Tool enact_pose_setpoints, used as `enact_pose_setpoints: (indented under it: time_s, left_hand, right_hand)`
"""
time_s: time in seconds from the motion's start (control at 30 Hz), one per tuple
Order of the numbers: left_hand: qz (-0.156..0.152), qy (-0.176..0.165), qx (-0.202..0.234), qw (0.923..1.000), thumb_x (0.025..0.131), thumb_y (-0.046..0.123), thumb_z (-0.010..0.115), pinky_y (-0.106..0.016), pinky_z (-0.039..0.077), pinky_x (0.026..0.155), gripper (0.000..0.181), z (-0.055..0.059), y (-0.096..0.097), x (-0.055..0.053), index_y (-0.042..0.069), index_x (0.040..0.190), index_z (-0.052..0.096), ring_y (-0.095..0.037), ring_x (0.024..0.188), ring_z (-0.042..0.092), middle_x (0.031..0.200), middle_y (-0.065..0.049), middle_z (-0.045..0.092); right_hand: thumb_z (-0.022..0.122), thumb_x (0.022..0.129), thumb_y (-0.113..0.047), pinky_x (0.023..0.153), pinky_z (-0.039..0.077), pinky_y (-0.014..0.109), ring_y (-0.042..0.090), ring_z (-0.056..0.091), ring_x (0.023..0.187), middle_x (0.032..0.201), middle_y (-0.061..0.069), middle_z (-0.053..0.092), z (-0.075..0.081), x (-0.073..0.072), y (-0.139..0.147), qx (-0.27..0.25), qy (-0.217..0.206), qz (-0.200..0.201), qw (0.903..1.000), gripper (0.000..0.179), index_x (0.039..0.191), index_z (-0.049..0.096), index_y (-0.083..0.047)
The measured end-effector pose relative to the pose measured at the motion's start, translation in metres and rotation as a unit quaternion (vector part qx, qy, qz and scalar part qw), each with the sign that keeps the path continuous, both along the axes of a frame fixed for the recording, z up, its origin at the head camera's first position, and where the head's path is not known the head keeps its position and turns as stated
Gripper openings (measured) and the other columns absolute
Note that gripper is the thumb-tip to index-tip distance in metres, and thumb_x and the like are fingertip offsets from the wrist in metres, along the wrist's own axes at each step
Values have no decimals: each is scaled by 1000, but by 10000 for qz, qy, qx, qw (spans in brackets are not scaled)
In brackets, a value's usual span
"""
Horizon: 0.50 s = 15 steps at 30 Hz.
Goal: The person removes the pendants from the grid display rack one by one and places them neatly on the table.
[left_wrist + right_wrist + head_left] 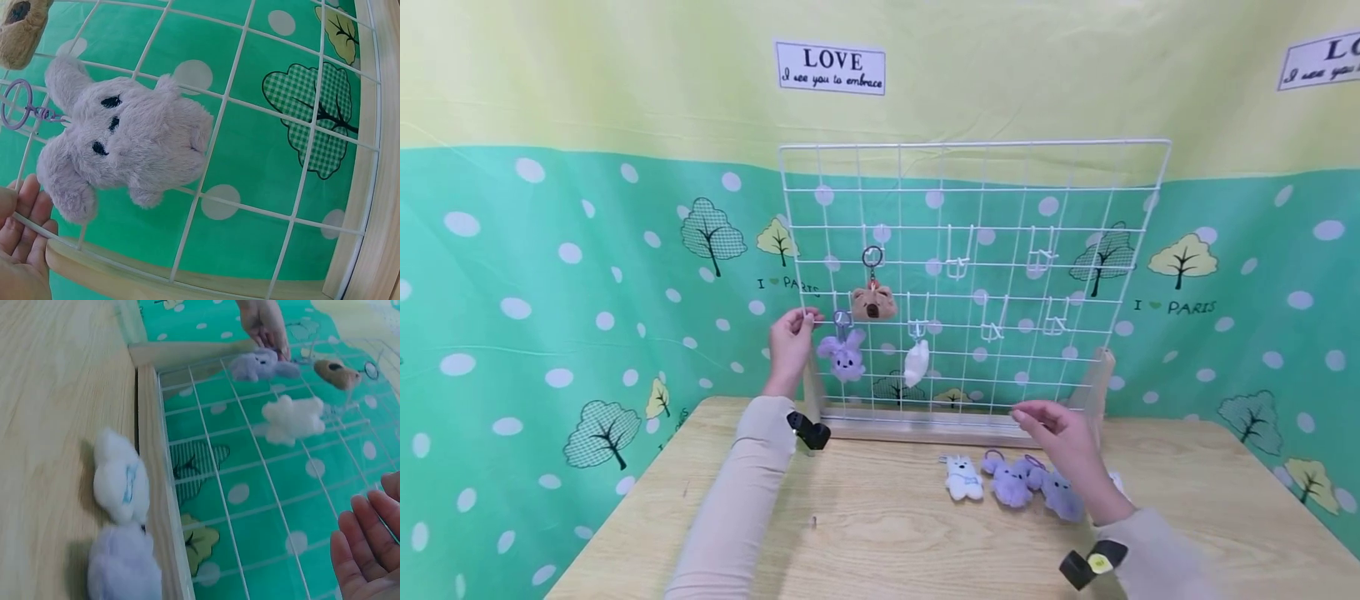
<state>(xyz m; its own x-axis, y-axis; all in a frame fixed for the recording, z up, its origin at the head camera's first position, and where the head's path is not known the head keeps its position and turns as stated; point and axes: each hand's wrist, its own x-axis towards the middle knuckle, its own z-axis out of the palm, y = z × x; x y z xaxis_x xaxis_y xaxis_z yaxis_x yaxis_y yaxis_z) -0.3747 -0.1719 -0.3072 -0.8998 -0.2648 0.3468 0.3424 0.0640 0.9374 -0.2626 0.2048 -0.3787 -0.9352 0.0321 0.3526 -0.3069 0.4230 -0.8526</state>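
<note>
A white wire grid stands upright on a wooden base. At its left edge my left hand pinches the side wire between thumb and fingers. Just right of that hand hangs a lilac bunny plush keychain, seen close up in the left wrist view. A brown bear-head keychain hangs above it, and a white plush keychain to the right. My right hand, fingers loosely bent and holding nothing, hovers before the grid's lower right part, above the plush toys on the table.
On the wooden table lie a white plush with a blue bow, a lilac plush and another lilac plush. Part of a white thing shows behind the right wrist. Several bare hooks are on the grid. A patterned curtain hangs behind.
</note>
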Motion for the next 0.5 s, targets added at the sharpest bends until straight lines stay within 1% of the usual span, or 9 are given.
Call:
enact_pose_setpoints:
  time_s: [0.13, 0.33, 0.4, 0.5]
  left_hand:
    - [95, 97, -112, 9998, 98, 10, 48, -27, 46, 99, 23, -4, 1, -5, -3, 113, 59, -26, 107, 61, 113, -21, 64]
    - [233, 154, -174, 9995, 98, 10, 49, -26, 47, 97, 21, -4, 2, -5, -1, 112, 60, -23, 105, 62, 111, -18, 65]
    - [245, 138, -207, 9994, 98, 10, 49, -26, 47, 97, 21, -4, 1, -5, -1, 112, 60, -23, 105, 62, 111, -18, 65]
    - [250, 131, -277, 9992, 98, 10, 49, -27, 47, 97, 21, -5, 0, -5, -1, 112, 60, -24, 105, 62, 111, -18, 66]
  right_hand:
    - [64, 91, -27, 75, 52, 17, -1, 59, 89, 106, 12, 67, -1, -11, -18, -51, 100, 256, 9996, 30, 108, 66, -2]
    - [64, 91, -23, 75, 53, 17, 5, 62, 89, 103, 12, 69, 3, -22, -45, -154, 372, 566, 9976, 26, 107, 66, -2]
    - [65, 90, -22, 76, 53, 17, 8, 63, 90, 104, 11, 69, 5, -25, -53, -266, 361, 585, 9973, 26, 107, 67, -3]
    - [67, 89, -24, 76, 53, 18, 9, 63, 90, 105, 9, 69, 8, -30, -64, -390, 238, 470, 9978, 27, 108, 67, -5]
